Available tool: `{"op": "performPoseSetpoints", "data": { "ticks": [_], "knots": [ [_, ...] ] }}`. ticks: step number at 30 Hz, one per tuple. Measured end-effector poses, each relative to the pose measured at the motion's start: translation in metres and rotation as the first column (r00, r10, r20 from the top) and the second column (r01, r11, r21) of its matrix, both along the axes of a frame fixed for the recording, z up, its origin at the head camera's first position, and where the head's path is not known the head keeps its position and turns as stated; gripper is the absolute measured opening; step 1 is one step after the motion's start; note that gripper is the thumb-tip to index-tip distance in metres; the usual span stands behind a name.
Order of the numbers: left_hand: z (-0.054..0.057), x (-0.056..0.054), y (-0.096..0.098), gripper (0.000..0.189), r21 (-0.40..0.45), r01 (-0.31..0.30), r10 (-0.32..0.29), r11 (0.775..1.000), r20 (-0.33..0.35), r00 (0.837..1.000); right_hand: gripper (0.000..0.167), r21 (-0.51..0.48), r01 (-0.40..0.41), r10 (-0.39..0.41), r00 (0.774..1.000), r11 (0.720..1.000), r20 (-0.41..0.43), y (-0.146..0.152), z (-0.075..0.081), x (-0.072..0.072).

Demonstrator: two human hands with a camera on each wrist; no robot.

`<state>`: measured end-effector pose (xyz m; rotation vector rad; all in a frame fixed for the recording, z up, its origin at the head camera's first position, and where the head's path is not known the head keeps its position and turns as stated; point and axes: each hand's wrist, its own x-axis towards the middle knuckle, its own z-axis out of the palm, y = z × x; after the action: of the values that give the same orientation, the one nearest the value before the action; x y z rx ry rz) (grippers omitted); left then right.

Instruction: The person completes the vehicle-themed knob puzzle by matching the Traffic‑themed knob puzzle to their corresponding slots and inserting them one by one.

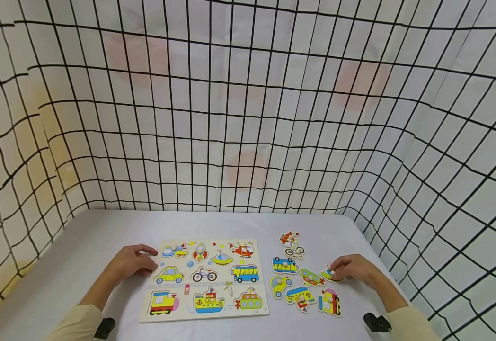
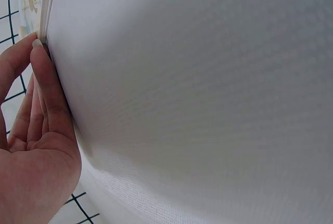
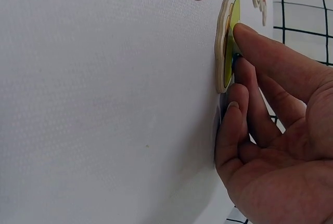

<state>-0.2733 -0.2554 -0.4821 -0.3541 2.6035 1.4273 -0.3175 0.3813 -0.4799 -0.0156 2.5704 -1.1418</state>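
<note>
A wooden vehicle puzzle board point(image 1: 184, 290) lies flat on the white table. My left hand point(image 1: 135, 262) rests beside its left edge; in the left wrist view thumb and forefinger tips are right at the board's side point(image 2: 48, 11). Over at the right, my right hand point(image 1: 354, 267) pinches the flying saucer piece point(image 1: 327, 273) with thumb and fingers. That yellow-green piece point(image 3: 227, 47) lies low at the tabletop, its knob hidden by the fingers. An airplane piece point(image 1: 174, 250) and a rocket piece point(image 1: 199, 253) sit in the board's top row.
Between board and right hand lie loose pieces: helicopter point(image 1: 288, 237), bicycle point(image 1: 295, 252), bus point(image 1: 285, 265), car point(image 1: 280, 287), submarine point(image 1: 311, 278), ship point(image 1: 300, 296) and train point(image 1: 330, 303). White walls with a black grid point(image 1: 248, 118) enclose the table point(image 1: 307, 327).
</note>
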Motion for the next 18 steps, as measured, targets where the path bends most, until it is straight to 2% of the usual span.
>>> {"op": "performPoseSetpoints", "data": {
  "ticks": [10,18],
  "knots": [
    [0.002,0.001,0.000,0.050,0.005,0.001,-0.001,1.000,0.002,1.000,0.022,0.026,0.018,-0.017,1.000,1.000,-0.020,-0.006,0.003,-0.001],
    [0.004,0.001,0.001,0.050,0.013,-0.005,0.005,1.000,0.009,1.000,0.021,0.042,0.004,-0.002,0.999,0.999,-0.052,-0.015,0.016,-0.007]
  ]
}}
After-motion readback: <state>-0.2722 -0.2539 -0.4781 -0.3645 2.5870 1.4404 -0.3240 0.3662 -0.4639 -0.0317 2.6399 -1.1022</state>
